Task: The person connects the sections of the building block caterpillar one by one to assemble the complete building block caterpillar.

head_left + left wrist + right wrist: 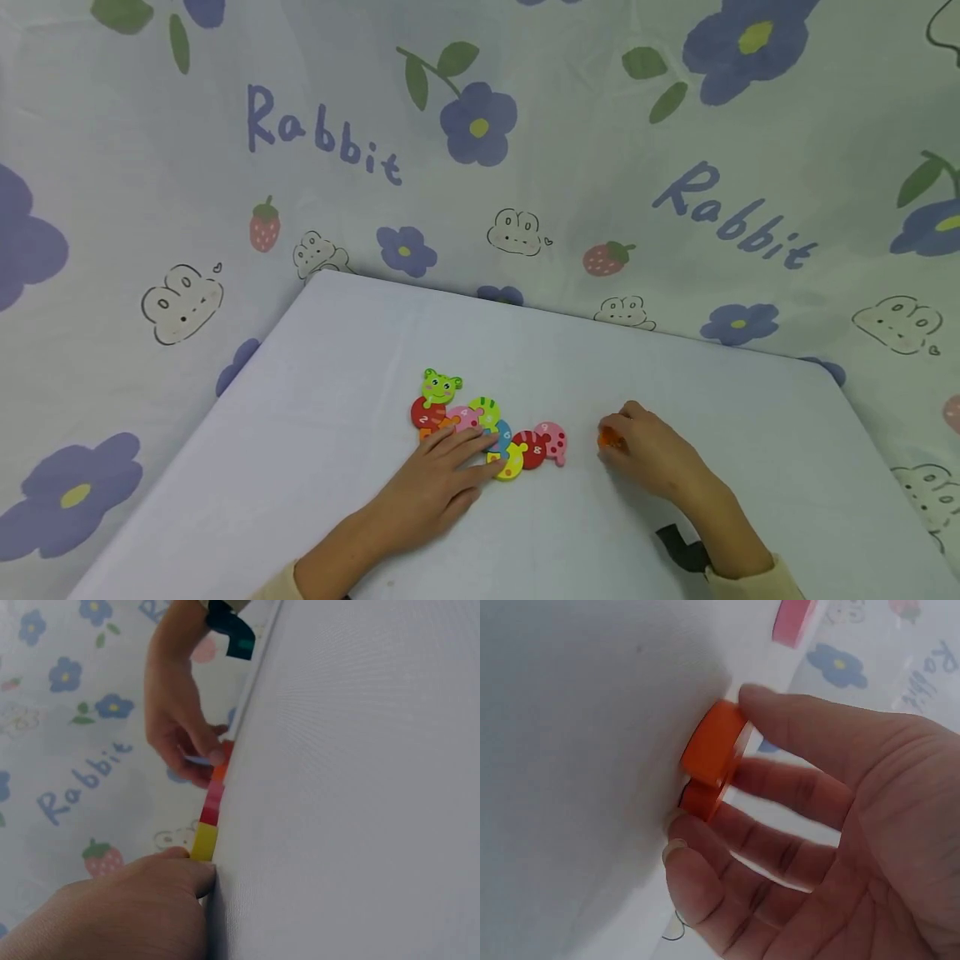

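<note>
A caterpillar number puzzle lies in a winding chain on the white table. At its far left end is a green head piece (439, 387), joined to a red piece (426, 414) marked 2. My left hand (431, 496) rests flat over the middle pieces with fingers extended, partly covering an orange one and reaching the yellow piece (508, 463). A red piece (531, 451) marked 8 and a pink piece (552, 439) marked 9 form the right end. Right of that end, my right hand (652, 450) pinches an orange puzzle piece (715, 742) between thumb and fingers, low over the table.
The white table (337, 350) has its back edge along a cloth backdrop (555, 167) printed with flowers, rabbits and strawberries. A dark strap (681, 550) hangs by the right wrist.
</note>
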A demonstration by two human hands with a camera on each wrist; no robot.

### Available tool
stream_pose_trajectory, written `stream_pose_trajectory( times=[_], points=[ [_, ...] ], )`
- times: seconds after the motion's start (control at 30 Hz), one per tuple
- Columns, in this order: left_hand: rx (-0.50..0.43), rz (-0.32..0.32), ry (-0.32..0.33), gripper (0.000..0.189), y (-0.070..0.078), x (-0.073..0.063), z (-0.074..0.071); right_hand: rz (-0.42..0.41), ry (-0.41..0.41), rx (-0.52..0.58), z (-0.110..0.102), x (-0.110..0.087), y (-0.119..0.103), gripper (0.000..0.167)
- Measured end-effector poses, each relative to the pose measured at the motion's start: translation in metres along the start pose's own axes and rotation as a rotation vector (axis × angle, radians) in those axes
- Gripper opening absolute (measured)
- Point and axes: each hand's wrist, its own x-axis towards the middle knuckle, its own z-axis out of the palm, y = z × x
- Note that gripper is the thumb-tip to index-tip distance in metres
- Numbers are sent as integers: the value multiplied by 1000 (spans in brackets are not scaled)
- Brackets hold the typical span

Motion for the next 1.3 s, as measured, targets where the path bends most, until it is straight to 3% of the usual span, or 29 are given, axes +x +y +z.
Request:
stream_pose_trajectory(
  times=[0.23, 0.37, 0.5, 0.73, 0.9, 1.1, 1.3],
  points=[
    [-4, 5, 12, 54, 0, -1, 0, 189, -42, 69, 1, -5, -2, 45],
    [-1, 11, 13, 54, 0, 0, 1, 240, -71, 82, 0, -9, -5, 36],
    [-2, 15, 12, 55, 0, 1, 2, 217, -96, 47, -3, -19, -8, 27],
    [-11, -1, -5, 54, 0, 2, 2, 77, -114, -64, -2, -41, -12, 55],
    [-22, -3, 0, 55, 0, 0, 0, 10, -50, -51, 7, -40, -14, 52],
    [-21, -2, 7, 53, 0, 0, 2, 54, 1, -31, 15, -37, -21, 50],
    [-34, -12, -2, 51, -1, 1, 3, 95, 79, -16, 21, -29, -46, 46]
  ],
)
